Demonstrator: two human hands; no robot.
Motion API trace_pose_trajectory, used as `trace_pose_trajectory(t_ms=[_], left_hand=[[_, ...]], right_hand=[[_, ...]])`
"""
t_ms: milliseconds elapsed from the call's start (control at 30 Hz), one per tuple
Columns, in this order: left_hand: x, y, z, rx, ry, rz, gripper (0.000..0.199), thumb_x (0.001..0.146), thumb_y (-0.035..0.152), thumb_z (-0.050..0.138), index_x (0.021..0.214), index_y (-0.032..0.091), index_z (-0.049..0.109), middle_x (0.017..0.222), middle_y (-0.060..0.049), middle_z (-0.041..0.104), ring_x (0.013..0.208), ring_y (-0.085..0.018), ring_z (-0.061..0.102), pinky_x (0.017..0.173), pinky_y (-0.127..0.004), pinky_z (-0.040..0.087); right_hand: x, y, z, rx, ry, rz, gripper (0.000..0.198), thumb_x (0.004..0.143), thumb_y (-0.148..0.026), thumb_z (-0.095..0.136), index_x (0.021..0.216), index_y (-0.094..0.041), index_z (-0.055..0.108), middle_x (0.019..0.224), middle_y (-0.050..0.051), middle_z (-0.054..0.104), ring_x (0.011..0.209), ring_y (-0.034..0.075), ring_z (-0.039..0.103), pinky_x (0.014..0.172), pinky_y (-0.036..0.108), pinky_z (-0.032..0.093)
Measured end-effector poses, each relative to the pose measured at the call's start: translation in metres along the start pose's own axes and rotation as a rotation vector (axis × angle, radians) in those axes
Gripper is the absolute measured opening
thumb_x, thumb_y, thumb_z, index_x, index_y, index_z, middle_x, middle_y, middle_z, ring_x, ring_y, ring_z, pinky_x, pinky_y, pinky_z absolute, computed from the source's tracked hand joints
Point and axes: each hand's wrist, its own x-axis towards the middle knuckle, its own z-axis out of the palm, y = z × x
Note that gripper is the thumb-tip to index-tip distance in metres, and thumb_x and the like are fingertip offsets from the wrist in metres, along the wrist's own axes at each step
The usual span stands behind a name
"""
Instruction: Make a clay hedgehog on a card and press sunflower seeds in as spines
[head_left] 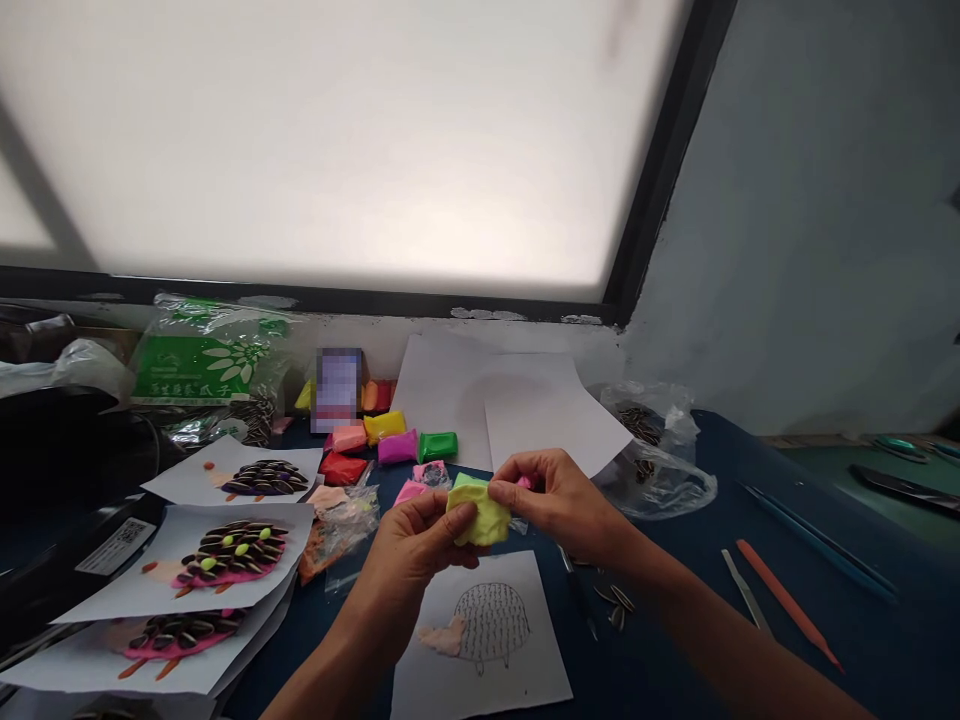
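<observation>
Left hand point(420, 535) and right hand point(559, 497) pinch a flattened yellow-green clay lump point(484, 515) in their fingers point(459, 520); below these lies a white, pencil-sketched paper sheet point(525, 680).

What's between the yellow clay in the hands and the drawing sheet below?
Only the left hand: part of it shows just below the yellow clay, overlapping the top edge of the drawing sheet. Nothing else visible.

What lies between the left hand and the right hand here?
In the head view, a yellow clay-like piece, pinched by the left hand and the right hand.
</observation>
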Motion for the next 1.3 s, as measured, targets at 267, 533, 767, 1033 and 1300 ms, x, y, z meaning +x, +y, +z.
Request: trace_pose_trajectory(t_ms=[267, 533, 767, 1033, 1300], left_hand=[[-0.005, 0.001, 0.008, 0.025, 0.016, -0.007, 0.037, 0.064, 0.042, 0.084, 0.084, 0.013, 0.072, 0.074, -0.006, 0.073, 0.061, -0.014, 0.066, 0.058, -0.023, 0.049], [-0.005, 0.005, 0.009, 0.032, 0.004, -0.020, 0.037, 0.064, 0.041, 0.084, 0.084, 0.012, 0.072, 0.075, -0.006, 0.073, 0.061, -0.014, 0.067, 0.058, -0.022, 0.050], [0.000, 0.005, 0.001, 0.026, 0.017, -0.017, 0.039, 0.062, 0.041, 0.085, 0.085, 0.013, 0.073, 0.079, -0.007, 0.074, 0.062, -0.016, 0.068, 0.059, -0.025, 0.051], [-0.002, 0.007, 0.002, 0.008, 0.040, -0.023, 0.039, 0.064, 0.039, 0.085, 0.088, 0.012, 0.072, 0.082, -0.009, 0.075, 0.062, -0.016, 0.068, 0.060, -0.025, 0.052], [-0.002, 0.010, 0.003, -0.098, 0.030, 0.022, 0.040, 0.063, 0.037, 0.086, 0.093, 0.014, 0.071, 0.086, -0.008, 0.074, 0.067, -0.016, 0.068, 0.065, -0.026, 0.053]], right_hand=[[-0.002, -0.003, 0.001, 0.003, -0.036, 0.025, 0.024, 0.076, -0.035, 0.070, 0.078, -0.011, 0.070, 0.065, 0.001, 0.058, 0.058, 0.011, 0.049, 0.052, 0.022, 0.038], [0.001, 0.000, 0.000, -0.037, 0.047, -0.027, 0.026, 0.085, -0.036, 0.059, 0.077, -0.013, 0.066, 0.065, -0.001, 0.053, 0.059, 0.010, 0.045, 0.052, 0.022, 0.035], [0.000, -0.001, -0.009, -0.114, -0.063, 0.073, 0.024, 0.083, -0.034, 0.064, 0.072, -0.012, 0.063, 0.056, -0.006, 0.040, 0.051, 0.007, 0.032, 0.047, 0.022, 0.024], [-0.001, -0.004, -0.008, -0.079, -0.024, 0.013, 0.030, 0.086, -0.039, 0.058, 0.073, -0.013, 0.063, 0.061, -0.003, 0.046, 0.055, 0.009, 0.038, 0.050, 0.023, 0.030], [0.002, 0.004, -0.011, 0.056, 0.042, 0.039, 0.022, 0.086, -0.028, 0.060, 0.103, -0.015, 0.062, 0.085, 0.002, 0.059, 0.068, 0.011, 0.053, 0.064, 0.025, 0.045]])
